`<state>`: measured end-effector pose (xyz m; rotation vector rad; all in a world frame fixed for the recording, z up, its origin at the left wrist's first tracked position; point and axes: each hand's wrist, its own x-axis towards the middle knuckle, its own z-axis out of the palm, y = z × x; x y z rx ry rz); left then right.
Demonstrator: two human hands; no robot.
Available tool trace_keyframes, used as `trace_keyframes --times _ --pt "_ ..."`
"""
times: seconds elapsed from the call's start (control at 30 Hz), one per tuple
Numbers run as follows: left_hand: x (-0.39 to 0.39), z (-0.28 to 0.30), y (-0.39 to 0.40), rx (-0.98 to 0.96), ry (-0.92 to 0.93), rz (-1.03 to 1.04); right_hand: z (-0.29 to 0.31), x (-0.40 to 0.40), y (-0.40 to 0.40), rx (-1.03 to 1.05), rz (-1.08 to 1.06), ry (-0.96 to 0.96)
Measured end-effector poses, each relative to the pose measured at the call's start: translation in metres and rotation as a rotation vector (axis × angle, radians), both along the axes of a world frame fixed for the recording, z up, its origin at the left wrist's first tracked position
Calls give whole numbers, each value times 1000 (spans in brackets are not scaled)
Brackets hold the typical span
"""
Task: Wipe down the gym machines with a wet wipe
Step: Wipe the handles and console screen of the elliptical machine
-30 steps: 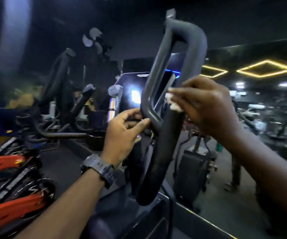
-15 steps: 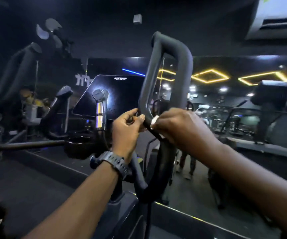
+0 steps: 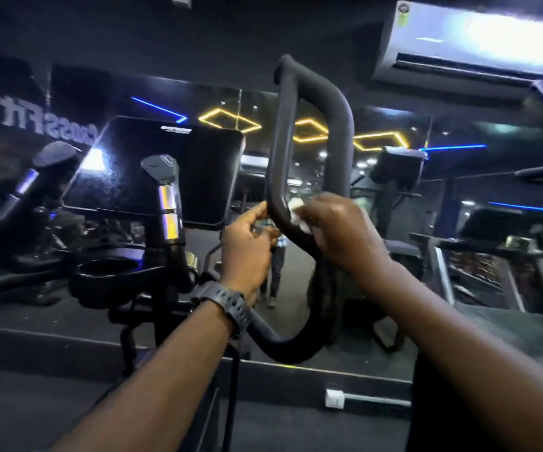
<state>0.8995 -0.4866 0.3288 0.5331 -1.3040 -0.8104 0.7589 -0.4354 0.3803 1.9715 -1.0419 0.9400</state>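
Observation:
A black looped handlebar point(image 3: 338, 125) of a gym machine rises in front of me. My right hand point(image 3: 341, 233) presses a small white wet wipe point(image 3: 297, 213) against the inner bar of the loop, fingers closed around the wipe. My left hand point(image 3: 247, 246), with a black watch on its wrist, pinches the same bar from the left side, just beside the wipe. The machine's dark console screen point(image 3: 165, 168) stands to the left, with a short grip handle point(image 3: 165, 190) carrying a shiny metal band in front of it.
A round black cup holder point(image 3: 107, 272) sits low left of the console. A wall mirror point(image 3: 459, 223) behind the machine reflects treadmills and yellow and blue ceiling lights. An air conditioner point(image 3: 472, 44) hangs at upper right. Dark floor lies below.
My view has swung right and up, so the console and mirror now fill the scene. My right hand with the wipe has slid down the bar to meet my left hand.

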Motion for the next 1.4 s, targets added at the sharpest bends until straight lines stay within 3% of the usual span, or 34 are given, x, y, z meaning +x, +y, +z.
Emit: trace_keyframes --times 0.07,0.23,0.33,0.43,0.57,0.7,0.8,0.9,1.0,1.2,1.33,1.4 --pt "3 0 4 8 25 -51 1 6 -9 -1 5 -79" --pt "22 -3 -1 30 -75 -106 -27 8 10 31 19 75" --pt "31 2 1 60 -142 -149 -16 26 -5 -90 -50 -96" --pt "45 3 2 40 -215 -197 -13 28 -8 -54 -43 -155" --pt "80 -2 -14 -21 -142 11 -28 51 -10 26 75 -177" --pt "114 -15 -47 -31 75 368 -80 115 -66 108 293 -401" --pt "127 -21 -69 34 105 422 -99 155 -115 99 372 -581" --pt "130 -26 -86 84 98 372 -70 183 -151 4 403 -704" --pt "133 -31 -93 74 100 353 -47 189 -166 -50 442 -680" --pt "147 -36 -97 75 112 272 -129 174 -140 6 416 -623" --pt "144 -28 -88 46 155 267 -53 206 -166 2 341 -550" --pt "144 -27 -85 38 156 253 -44 211 -167 46 302 -497"
